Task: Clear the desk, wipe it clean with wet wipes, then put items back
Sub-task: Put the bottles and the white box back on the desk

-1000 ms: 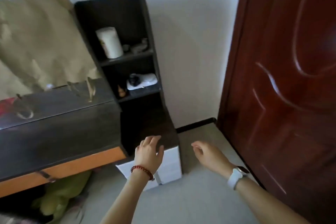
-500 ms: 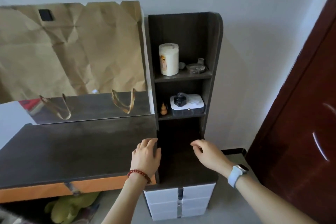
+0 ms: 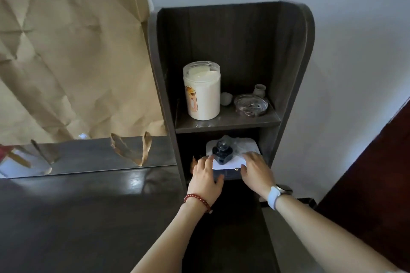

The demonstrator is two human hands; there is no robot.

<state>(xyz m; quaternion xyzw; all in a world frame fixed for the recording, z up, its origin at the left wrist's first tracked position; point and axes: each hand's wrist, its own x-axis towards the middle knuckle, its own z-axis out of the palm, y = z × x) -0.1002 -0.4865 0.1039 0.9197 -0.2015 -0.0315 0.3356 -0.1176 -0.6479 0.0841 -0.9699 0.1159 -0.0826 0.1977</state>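
Note:
The dark wooden desk (image 3: 88,217) joins a dark shelf unit (image 3: 288,62) on its right. On the lower shelf lies a flat white box (image 3: 237,146) with a small dark glass bottle (image 3: 222,154) standing on it. My left hand (image 3: 205,175) holds the box's left front corner, fingers on top and thumb against its front. My right hand (image 3: 257,170) grips the right front corner the same way. A small orange figure (image 3: 192,163) shows just left of my left hand, partly hidden.
The upper shelf carries a tall white jar (image 3: 203,93), a small cup (image 3: 226,98), a little vase (image 3: 259,90) and a glass dish (image 3: 250,103). Crumpled brown paper (image 3: 77,62) covers the mirror behind the desk. A dark red door (image 3: 377,173) stands at the right.
My view has swung from the door to the shelf unit and moved closer. Both hands have moved from the low cabinet top into the lower shelf, onto the white box.

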